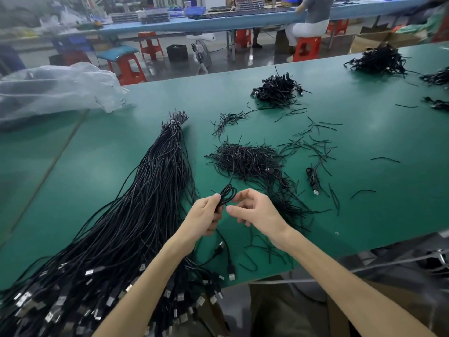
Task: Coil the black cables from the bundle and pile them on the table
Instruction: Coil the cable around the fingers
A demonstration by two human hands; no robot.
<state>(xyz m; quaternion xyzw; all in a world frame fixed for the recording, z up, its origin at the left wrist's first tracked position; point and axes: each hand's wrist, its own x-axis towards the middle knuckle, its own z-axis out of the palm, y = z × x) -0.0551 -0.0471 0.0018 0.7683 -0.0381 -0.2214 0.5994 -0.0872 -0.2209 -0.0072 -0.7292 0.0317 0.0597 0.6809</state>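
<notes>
A big bundle of black USB cables (145, 203) lies on the green table (364, 147), tied at its far end, with its silver plugs fanned over the near edge. My left hand (205, 217) pinches a small coil of one black cable (227, 194); the cable's tail hangs below the hand to a plug near the table edge. My right hand (255, 210) sits just right of the coil, its fingers curled and apart, touching or nearly touching the loop. A pile of coiled cables (278, 90) rests further back.
Heaps of short black ties (245, 159) and loose ties scatter right of the bundle. One coiled cable (312, 177) lies alone. A clear plastic bag (56, 88) sits at the far left. More cable piles (379, 60) lie far right. A seated person (308, 23) works beyond.
</notes>
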